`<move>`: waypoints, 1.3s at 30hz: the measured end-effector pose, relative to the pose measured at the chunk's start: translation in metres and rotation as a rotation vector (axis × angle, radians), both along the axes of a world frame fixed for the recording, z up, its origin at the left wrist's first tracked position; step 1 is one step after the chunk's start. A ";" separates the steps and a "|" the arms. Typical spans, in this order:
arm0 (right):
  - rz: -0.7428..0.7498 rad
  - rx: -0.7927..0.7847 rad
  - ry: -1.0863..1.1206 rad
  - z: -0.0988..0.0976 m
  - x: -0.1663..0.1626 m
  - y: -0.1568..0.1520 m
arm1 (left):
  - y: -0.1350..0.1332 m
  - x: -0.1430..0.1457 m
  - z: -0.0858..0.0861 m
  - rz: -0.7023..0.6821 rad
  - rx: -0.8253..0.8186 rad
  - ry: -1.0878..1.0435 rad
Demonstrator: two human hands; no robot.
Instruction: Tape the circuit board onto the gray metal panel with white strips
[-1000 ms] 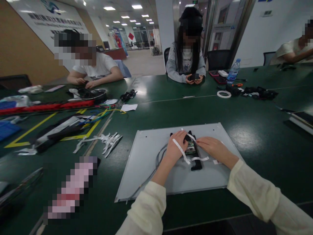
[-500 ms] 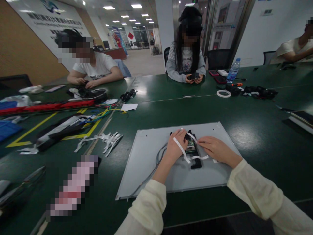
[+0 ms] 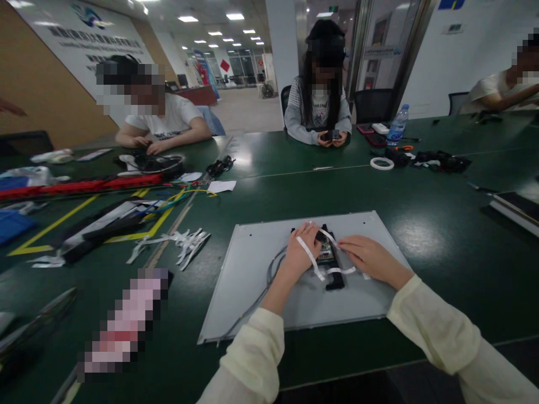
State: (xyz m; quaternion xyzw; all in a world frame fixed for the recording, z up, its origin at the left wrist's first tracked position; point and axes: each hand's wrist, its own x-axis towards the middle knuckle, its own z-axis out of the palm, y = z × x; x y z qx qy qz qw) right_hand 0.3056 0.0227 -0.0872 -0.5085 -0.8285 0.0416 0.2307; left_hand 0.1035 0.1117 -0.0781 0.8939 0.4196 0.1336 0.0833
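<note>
My left hand point(image 3: 302, 251) bends over the upper left of a circuit board point(image 3: 324, 253) in a black frame point(image 3: 336, 279); its fingertips are partly hidden, and what they grip cannot be made out. A strip of white tape point(image 3: 328, 237) runs from near those fingers to my right hand point(image 3: 370, 257), which pinches its other end. Another tape strip point(image 3: 310, 258) crosses the back of my left hand. A third strip point(image 3: 342, 271) lies near the frame's lower part. Under everything is a light grey panel point(image 3: 252, 264), with grey cables point(image 3: 269, 280) to the left.
Left of the panel are a tangle of white strips point(image 3: 189, 244) and a blurred pink object point(image 3: 126, 325). A tape roll point(image 3: 382, 164), a water bottle point(image 3: 397, 126) and dark items point(image 3: 440, 161) stand at the back right. Other people sit across the green table point(image 3: 261, 196).
The whole view has shifted slightly. Both hands stay in nearly the same place on the panel, with the tape strip still stretched between them.
</note>
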 end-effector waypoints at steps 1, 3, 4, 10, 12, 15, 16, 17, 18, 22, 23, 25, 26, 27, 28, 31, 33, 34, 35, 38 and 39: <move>0.014 -0.003 0.004 0.001 -0.001 0.000 | 0.000 0.000 0.001 0.000 0.000 -0.004; 0.026 -0.010 0.011 0.003 -0.003 0.000 | 0.000 0.000 0.002 0.001 -0.002 -0.009; 0.023 -0.017 0.018 0.004 -0.003 0.000 | 0.000 0.000 0.002 0.004 -0.004 -0.011; -0.006 -0.063 0.096 0.002 0.002 0.001 | 0.002 0.000 0.002 0.025 -0.020 -0.026; -0.025 -0.081 0.125 0.002 0.004 0.000 | 0.002 0.000 0.001 0.043 -0.022 -0.040; -0.104 -0.114 0.203 0.007 0.006 -0.005 | 0.002 0.000 0.001 0.047 -0.013 -0.076; -0.143 -0.122 0.244 0.009 0.006 -0.008 | 0.002 0.000 0.002 0.045 -0.013 -0.089; -0.180 -0.130 0.287 0.010 0.005 -0.011 | 0.002 0.000 0.002 0.043 -0.017 -0.100; -0.212 -0.137 0.330 0.012 0.004 -0.015 | 0.002 0.000 0.003 0.042 -0.025 -0.111; -0.286 -0.154 0.441 0.013 -0.004 -0.034 | 0.003 -0.003 0.007 0.020 -0.059 -0.197; -0.308 -0.153 0.452 0.012 -0.007 -0.038 | 0.003 -0.004 0.008 0.010 -0.062 -0.231; -0.358 -0.158 0.468 0.011 -0.011 -0.043 | 0.004 -0.008 0.013 -0.005 -0.072 -0.299; -0.383 -0.169 0.471 0.011 -0.013 -0.045 | 0.004 -0.010 0.016 -0.004 -0.078 -0.329; -0.403 -0.183 0.469 0.011 -0.015 -0.046 | 0.004 -0.012 0.020 0.002 -0.084 -0.354; -0.419 -0.198 0.464 0.012 -0.018 -0.046 | 0.002 -0.015 0.024 0.012 -0.089 -0.375; -0.438 -0.243 0.455 0.013 -0.024 -0.045 | -0.009 -0.022 0.037 0.049 -0.101 -0.402; -0.436 -0.269 0.476 0.012 -0.028 -0.044 | -0.022 -0.026 0.043 0.040 -0.113 -0.414; -0.435 -0.276 0.495 0.011 -0.029 -0.043 | -0.028 -0.028 0.045 0.030 -0.122 -0.421; -0.436 -0.279 0.520 0.011 -0.030 -0.043 | -0.035 -0.030 0.047 0.025 -0.130 -0.427; -0.450 -0.287 0.642 0.010 -0.033 -0.044 | -0.053 -0.033 0.049 0.050 -0.150 -0.434; -0.458 -0.293 0.692 0.011 -0.034 -0.045 | -0.057 -0.033 0.050 0.054 -0.155 -0.437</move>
